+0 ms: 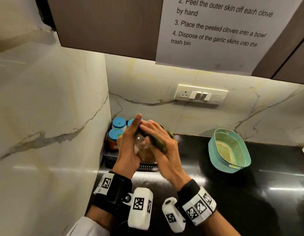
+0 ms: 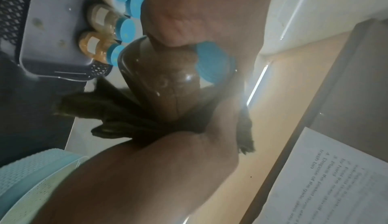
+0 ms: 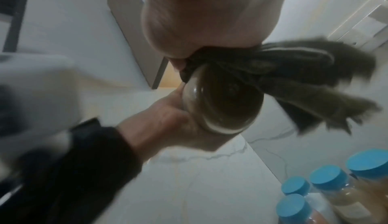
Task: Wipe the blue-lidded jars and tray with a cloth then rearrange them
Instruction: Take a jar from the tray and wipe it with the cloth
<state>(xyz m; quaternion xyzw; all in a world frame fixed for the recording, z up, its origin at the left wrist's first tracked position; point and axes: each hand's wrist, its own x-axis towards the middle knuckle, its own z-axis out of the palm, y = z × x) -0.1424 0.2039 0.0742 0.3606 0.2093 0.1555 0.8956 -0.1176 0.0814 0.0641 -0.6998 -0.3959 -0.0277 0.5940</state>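
Note:
A clear jar (image 1: pixel 146 155) of brown contents with a blue lid (image 2: pixel 214 63) is lifted and tilted over the front of the dark mesh tray (image 1: pixel 108 161). My left hand (image 1: pixel 130 138) grips its left side, index finger pointing up. My right hand (image 1: pixel 158 133) wraps a dark green cloth (image 1: pixel 162 145) over the jar's right side and top. In the right wrist view the jar's base (image 3: pixel 226 101) faces the camera with the cloth (image 3: pixel 293 71) bunched over it. Several other blue-lidded jars (image 1: pixel 119 123) stand in the tray (image 2: pixel 52 36) in the corner.
A teal perforated basket (image 1: pixel 229 150) sits on the black counter to the right. Marble walls close in on the left and behind the tray. A switch panel (image 1: pixel 201 94) is on the back wall, and a cabinet with a taped paper sheet (image 1: pixel 216 31) hangs overhead.

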